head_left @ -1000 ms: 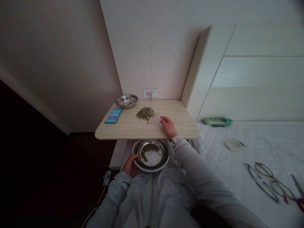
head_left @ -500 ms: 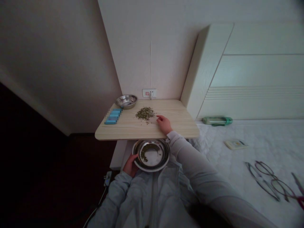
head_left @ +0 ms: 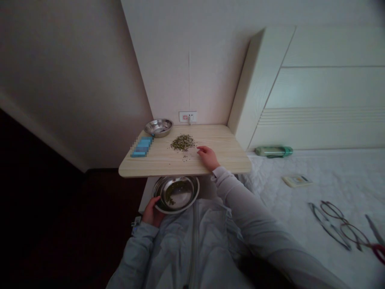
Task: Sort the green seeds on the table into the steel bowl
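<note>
My left hand (head_left: 153, 212) grips the left rim of a steel bowl (head_left: 195, 192), thumb over the edge. The bowl is held below the tabletop's front edge, over my lap. Green mung beans (head_left: 171, 199) lie along the left and far side of its floor. On the light wooden tabletop (head_left: 222, 140) a loose pile of mung beans (head_left: 182, 143) is spread, with a few strays in front. My right hand (head_left: 208, 158) rests just right of the pile, fingers curled and drawn together. Whatever may be between its fingertips is too small to make out.
A second steel bowl (head_left: 159, 127) stands at the tabletop's back left, behind a blurred blue item (head_left: 142, 147). A wall socket (head_left: 188, 117) holds a plug. On the bed at right lie a green bottle (head_left: 273, 151), a small packet (head_left: 297, 180), glasses (head_left: 333, 209) and red-handled scissors (head_left: 379, 251).
My left hand has carried the steel bowl leftward, and the beans inside sit slightly differently. My right hand has stayed almost in place by the pile. The view has shifted a little.
</note>
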`<state>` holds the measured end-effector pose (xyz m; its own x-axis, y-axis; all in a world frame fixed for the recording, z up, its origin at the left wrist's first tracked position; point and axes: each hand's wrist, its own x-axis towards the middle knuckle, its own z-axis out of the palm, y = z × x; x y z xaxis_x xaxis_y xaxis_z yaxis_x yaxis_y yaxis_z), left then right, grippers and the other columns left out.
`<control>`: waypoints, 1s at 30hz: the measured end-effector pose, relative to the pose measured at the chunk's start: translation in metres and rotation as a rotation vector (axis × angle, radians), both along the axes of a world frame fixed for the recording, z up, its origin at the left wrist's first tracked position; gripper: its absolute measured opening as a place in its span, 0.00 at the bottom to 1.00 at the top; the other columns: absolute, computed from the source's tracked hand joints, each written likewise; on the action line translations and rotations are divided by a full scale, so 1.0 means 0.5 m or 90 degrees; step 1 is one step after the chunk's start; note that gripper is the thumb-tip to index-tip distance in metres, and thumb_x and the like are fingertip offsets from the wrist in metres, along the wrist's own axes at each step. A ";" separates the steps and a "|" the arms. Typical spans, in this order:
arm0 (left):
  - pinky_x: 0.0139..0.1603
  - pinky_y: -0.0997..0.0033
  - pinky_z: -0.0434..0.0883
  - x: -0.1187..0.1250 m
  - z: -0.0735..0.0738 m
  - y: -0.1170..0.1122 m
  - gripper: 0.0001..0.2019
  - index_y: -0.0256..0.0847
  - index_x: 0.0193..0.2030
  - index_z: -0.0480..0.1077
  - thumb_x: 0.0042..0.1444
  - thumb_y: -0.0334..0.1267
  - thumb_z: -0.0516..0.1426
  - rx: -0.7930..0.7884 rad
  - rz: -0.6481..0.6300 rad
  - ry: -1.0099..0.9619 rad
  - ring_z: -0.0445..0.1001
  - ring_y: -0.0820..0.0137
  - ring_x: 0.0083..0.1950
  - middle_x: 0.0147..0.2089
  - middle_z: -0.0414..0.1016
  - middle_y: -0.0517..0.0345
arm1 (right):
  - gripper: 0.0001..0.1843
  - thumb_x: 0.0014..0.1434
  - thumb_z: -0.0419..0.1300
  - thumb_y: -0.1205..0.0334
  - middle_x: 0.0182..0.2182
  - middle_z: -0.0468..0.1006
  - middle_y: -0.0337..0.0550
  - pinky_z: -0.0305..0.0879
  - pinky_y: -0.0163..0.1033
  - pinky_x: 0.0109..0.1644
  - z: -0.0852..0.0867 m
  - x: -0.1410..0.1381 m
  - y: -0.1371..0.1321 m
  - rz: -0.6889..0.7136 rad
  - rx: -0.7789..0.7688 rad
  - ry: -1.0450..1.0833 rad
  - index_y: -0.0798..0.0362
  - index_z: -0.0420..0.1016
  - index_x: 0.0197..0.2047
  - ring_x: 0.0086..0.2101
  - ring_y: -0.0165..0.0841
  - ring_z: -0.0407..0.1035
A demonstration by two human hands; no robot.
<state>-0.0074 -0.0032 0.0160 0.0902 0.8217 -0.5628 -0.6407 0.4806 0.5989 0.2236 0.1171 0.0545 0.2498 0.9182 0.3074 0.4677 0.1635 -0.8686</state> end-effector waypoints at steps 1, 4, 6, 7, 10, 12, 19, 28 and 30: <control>0.36 0.64 0.68 -0.009 -0.001 0.001 0.06 0.34 0.27 0.69 0.43 0.30 0.51 0.005 0.013 0.002 0.72 0.63 0.34 0.24 0.74 0.54 | 0.13 0.45 0.51 0.65 0.25 0.71 0.38 0.59 0.34 0.36 0.000 -0.001 -0.001 -0.002 -0.003 0.002 0.54 0.70 0.35 0.27 0.28 0.63; 0.35 0.64 0.69 -0.022 -0.009 0.002 0.07 0.34 0.28 0.69 0.43 0.29 0.51 0.024 0.047 0.004 0.72 0.64 0.34 0.25 0.74 0.54 | 0.13 0.45 0.51 0.65 0.24 0.71 0.37 0.59 0.35 0.35 -0.002 -0.003 -0.003 0.001 -0.011 -0.004 0.53 0.70 0.35 0.27 0.27 0.63; 0.35 0.65 0.69 -0.020 -0.015 0.001 0.07 0.35 0.28 0.68 0.42 0.28 0.51 0.033 0.058 0.010 0.72 0.65 0.35 0.25 0.74 0.55 | 0.13 0.45 0.52 0.65 0.24 0.71 0.36 0.60 0.35 0.35 -0.004 -0.005 -0.005 0.011 -0.014 -0.012 0.53 0.70 0.36 0.26 0.27 0.63; 0.35 0.65 0.69 -0.017 -0.016 0.001 0.07 0.36 0.28 0.68 0.42 0.27 0.51 0.037 0.059 0.019 0.72 0.65 0.35 0.26 0.74 0.56 | 0.13 0.44 0.52 0.65 0.24 0.71 0.36 0.60 0.35 0.35 -0.006 -0.006 -0.006 0.019 -0.014 -0.015 0.53 0.70 0.36 0.27 0.27 0.63; 0.34 0.67 0.69 -0.006 -0.016 -0.001 0.08 0.37 0.31 0.68 0.42 0.27 0.52 0.053 0.046 0.041 0.72 0.65 0.37 0.27 0.74 0.57 | 0.13 0.45 0.52 0.64 0.25 0.71 0.37 0.60 0.35 0.34 -0.008 -0.011 -0.012 0.043 -0.018 -0.021 0.53 0.69 0.36 0.27 0.27 0.64; 0.34 0.67 0.69 0.000 -0.014 0.000 0.09 0.37 0.32 0.67 0.41 0.27 0.52 0.052 0.027 0.046 0.71 0.65 0.37 0.28 0.74 0.57 | 0.13 0.45 0.52 0.64 0.25 0.71 0.37 0.60 0.35 0.35 -0.007 -0.014 -0.017 0.056 -0.017 -0.021 0.53 0.69 0.36 0.27 0.27 0.64; 0.33 0.66 0.70 0.007 -0.010 0.013 0.12 0.38 0.34 0.67 0.41 0.26 0.51 0.025 0.010 0.031 0.72 0.65 0.36 0.29 0.74 0.57 | 0.12 0.44 0.53 0.66 0.26 0.72 0.37 0.61 0.35 0.36 -0.014 -0.022 -0.018 0.095 -0.017 0.021 0.53 0.68 0.35 0.28 0.27 0.65; 0.35 0.66 0.69 -0.003 -0.027 0.014 0.14 0.37 0.37 0.67 0.41 0.25 0.51 0.036 0.048 -0.001 0.72 0.66 0.35 0.29 0.74 0.56 | 0.10 0.48 0.52 0.64 0.28 0.72 0.38 0.61 0.34 0.36 -0.002 -0.088 -0.032 0.153 0.059 -0.043 0.53 0.67 0.35 0.30 0.27 0.65; 0.35 0.66 0.69 -0.003 -0.030 0.012 0.13 0.37 0.37 0.67 0.41 0.26 0.51 0.046 0.043 0.007 0.71 0.66 0.36 0.29 0.74 0.56 | 0.09 0.49 0.51 0.64 0.29 0.72 0.39 0.59 0.33 0.38 0.015 -0.124 -0.042 0.195 0.087 -0.123 0.53 0.67 0.35 0.31 0.27 0.65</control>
